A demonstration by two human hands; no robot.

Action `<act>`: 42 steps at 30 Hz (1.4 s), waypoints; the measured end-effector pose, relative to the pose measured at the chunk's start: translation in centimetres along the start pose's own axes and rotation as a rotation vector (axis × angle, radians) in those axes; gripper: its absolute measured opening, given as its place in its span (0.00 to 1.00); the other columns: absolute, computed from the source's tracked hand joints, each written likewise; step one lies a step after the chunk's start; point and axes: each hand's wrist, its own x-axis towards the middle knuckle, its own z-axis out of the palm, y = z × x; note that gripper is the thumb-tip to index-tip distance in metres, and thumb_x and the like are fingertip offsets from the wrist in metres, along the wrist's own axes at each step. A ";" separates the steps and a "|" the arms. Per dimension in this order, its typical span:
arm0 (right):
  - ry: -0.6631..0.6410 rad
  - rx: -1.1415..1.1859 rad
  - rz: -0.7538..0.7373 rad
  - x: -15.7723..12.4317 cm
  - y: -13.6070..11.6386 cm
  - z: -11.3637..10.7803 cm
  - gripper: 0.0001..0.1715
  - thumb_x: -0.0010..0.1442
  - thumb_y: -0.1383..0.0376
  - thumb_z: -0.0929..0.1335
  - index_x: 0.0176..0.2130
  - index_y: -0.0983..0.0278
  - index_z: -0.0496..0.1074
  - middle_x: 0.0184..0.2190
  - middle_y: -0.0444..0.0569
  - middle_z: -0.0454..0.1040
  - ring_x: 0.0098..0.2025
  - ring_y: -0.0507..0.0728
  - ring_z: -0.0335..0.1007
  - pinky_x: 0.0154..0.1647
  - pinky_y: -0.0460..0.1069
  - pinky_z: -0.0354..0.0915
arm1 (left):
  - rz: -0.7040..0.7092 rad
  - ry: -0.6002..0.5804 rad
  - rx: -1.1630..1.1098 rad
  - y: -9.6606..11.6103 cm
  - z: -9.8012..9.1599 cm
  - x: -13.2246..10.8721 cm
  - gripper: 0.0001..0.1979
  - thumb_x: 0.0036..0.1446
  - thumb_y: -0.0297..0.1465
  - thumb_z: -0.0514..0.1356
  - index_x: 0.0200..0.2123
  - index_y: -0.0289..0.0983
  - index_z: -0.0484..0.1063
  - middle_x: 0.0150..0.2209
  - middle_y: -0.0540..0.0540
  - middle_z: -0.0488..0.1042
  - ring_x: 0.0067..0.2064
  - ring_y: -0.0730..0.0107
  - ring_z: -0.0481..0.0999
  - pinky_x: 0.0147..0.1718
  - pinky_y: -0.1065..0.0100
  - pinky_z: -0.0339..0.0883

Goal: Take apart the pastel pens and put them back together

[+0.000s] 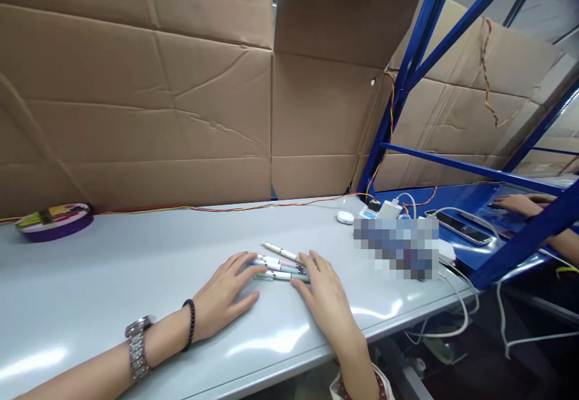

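Note:
Several slim pens [279, 276] with white, pale blue and pink parts lie side by side in a small bunch on the grey-white table. A white pen [281, 250] lies slantwise at the far side of the bunch. My left hand [225, 295] rests at the pens' left ends, fingers touching them and thumb stretched apart on the table side. Over their right ends lies my right hand [326, 291], its fingers spread and covering the tips. Neither hand is wrapped round a pen.
A purple-rimmed round box [55, 224] stands at the far left. To the right are a white earphone case [345, 218], a white charger [389, 209], cables and a blurred-out patch. Beyond the blue frame [402, 92], a phone [459, 228] lies near another person's hands [520, 204]. Cardboard [136, 86] walls the back.

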 end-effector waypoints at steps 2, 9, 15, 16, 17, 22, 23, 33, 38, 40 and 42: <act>0.047 0.042 0.066 -0.1 0.8 -0.5 0.16 0.58 0.65 0.64 0.47 0.62 0.68 0.46 0.53 0.70 0.48 0.63 0.66 0.46 0.57 0.64 | -0.003 -0.030 -0.023 -0.3 0.0 0.1 0.18 0.60 0.32 0.53 0.54 0.44 0.61 0.58 0.43 0.56 0.59 0.54 0.54 0.55 0.52 0.57; 0.010 0.200 0.107 -0.4 2.2 -1.2 0.09 0.58 0.65 0.62 0.38 0.61 0.69 0.33 0.47 0.71 0.34 0.57 0.69 0.35 0.51 0.66 | -0.026 0.014 -0.120 -1.4 0.0 0.7 0.14 0.62 0.27 0.47 0.45 0.43 0.68 0.45 0.46 0.67 0.46 0.63 0.67 0.43 0.65 0.65; 0.006 0.234 0.020 -0.3 2.0 -0.9 0.20 0.58 0.67 0.60 0.50 0.60 0.66 0.36 0.48 0.71 0.38 0.59 0.67 0.40 0.54 0.66 | -0.124 0.054 -0.165 -2.0 -0.4 0.9 0.11 0.62 0.30 0.48 0.43 0.42 0.67 0.43 0.47 0.68 0.37 0.68 0.71 0.36 0.69 0.67; 0.003 0.248 0.020 -0.3 2.0 -0.9 0.19 0.58 0.68 0.59 0.49 0.60 0.66 0.36 0.49 0.71 0.39 0.59 0.68 0.40 0.54 0.66 | -0.127 0.051 -0.157 -1.9 -0.5 1.0 0.10 0.61 0.31 0.49 0.44 0.41 0.67 0.43 0.47 0.68 0.38 0.67 0.71 0.37 0.68 0.67; 0.005 0.260 0.027 -0.2 2.0 -0.9 0.18 0.58 0.69 0.59 0.47 0.60 0.67 0.36 0.49 0.71 0.39 0.59 0.68 0.41 0.54 0.66 | -0.121 0.046 -0.147 -1.9 -0.6 1.0 0.10 0.61 0.31 0.50 0.44 0.41 0.67 0.44 0.47 0.68 0.40 0.66 0.71 0.39 0.67 0.67; 0.005 0.226 -0.007 -0.3 1.7 -0.7 0.17 0.58 0.69 0.60 0.47 0.59 0.67 0.46 0.50 0.69 0.49 0.60 0.64 0.48 0.55 0.64 | -0.031 -0.022 -0.110 -1.2 -0.9 1.0 0.15 0.60 0.30 0.52 0.50 0.41 0.63 0.48 0.44 0.67 0.50 0.60 0.65 0.48 0.60 0.63; 0.006 0.203 -0.009 -0.3 1.5 -0.7 0.16 0.58 0.69 0.61 0.46 0.59 0.68 0.48 0.51 0.67 0.51 0.60 0.63 0.49 0.56 0.63 | -0.012 -0.034 -0.104 -1.0 -1.0 0.9 0.16 0.59 0.30 0.53 0.51 0.41 0.62 0.49 0.44 0.66 0.51 0.60 0.65 0.49 0.60 0.62; -0.023 0.162 -0.066 -1.1 0.1 -1.5 0.08 0.62 0.65 0.60 0.34 0.60 0.67 0.35 0.48 0.70 0.39 0.58 0.67 0.38 0.51 0.64 | 0.144 0.028 0.109 0.9 -0.6 0.1 0.15 0.60 0.30 0.52 0.51 0.40 0.62 0.52 0.41 0.63 0.51 0.56 0.63 0.49 0.55 0.60; -0.037 0.154 -0.110 -1.9 -2.6 -0.3 0.24 0.66 0.61 0.54 0.22 0.61 0.61 0.22 0.46 0.68 0.28 0.56 0.64 0.29 0.49 0.59 | 0.209 0.054 0.068 2.1 -0.7 -0.2 0.14 0.64 0.40 0.47 0.45 0.37 0.64 0.38 0.43 0.70 0.36 0.64 0.69 0.35 0.66 0.65; -0.022 0.162 -0.111 -2.1 -3.4 0.4 0.25 0.67 0.60 0.53 0.21 0.61 0.60 0.21 0.46 0.66 0.27 0.55 0.63 0.27 0.48 0.56 | 0.191 0.054 0.044 2.3 -0.7 -0.3 0.16 0.66 0.40 0.43 0.40 0.37 0.65 0.33 0.45 0.70 0.31 0.68 0.69 0.29 0.69 0.63; -0.011 0.180 -0.119 -2.0 -3.7 0.7 0.25 0.67 0.61 0.53 0.20 0.62 0.59 0.20 0.45 0.65 0.26 0.54 0.62 0.27 0.48 0.55 | 0.177 0.040 0.010 2.4 -0.7 -0.5 0.17 0.67 0.38 0.41 0.37 0.37 0.65 0.31 0.47 0.70 0.29 0.70 0.69 0.27 0.71 0.62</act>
